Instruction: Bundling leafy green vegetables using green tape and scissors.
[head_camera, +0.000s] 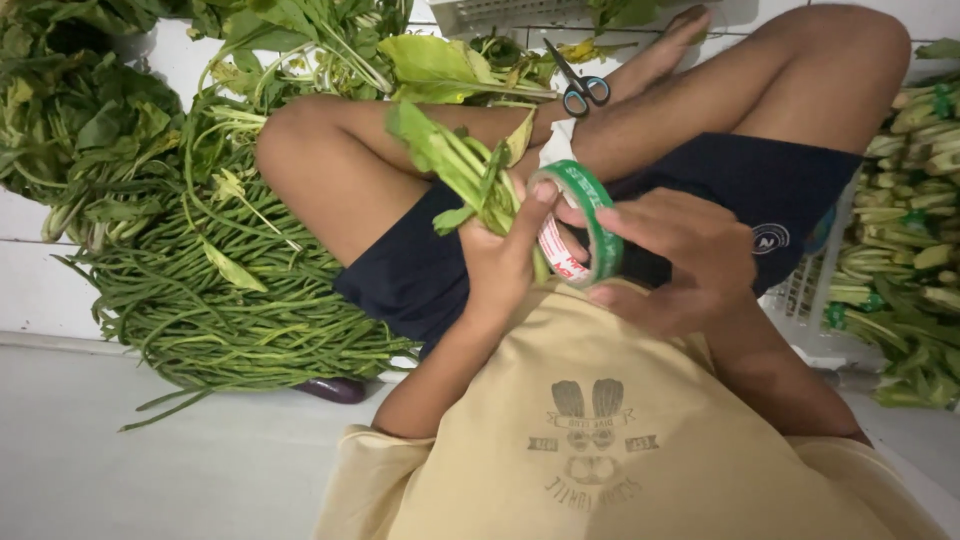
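Tape roll (590, 225) — right hand (680, 255); greens (465, 165) — left hand (505, 250).

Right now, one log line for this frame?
left hand: holds leafy bunch | right hand: holds green tape roll against stems | scissors: beside knee | long beans: piled left

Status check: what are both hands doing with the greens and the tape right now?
Left hand grips bundle of greens. Right hand holds green tape roll against the stems. Scissors lie beyond the knee, nothing blocking.
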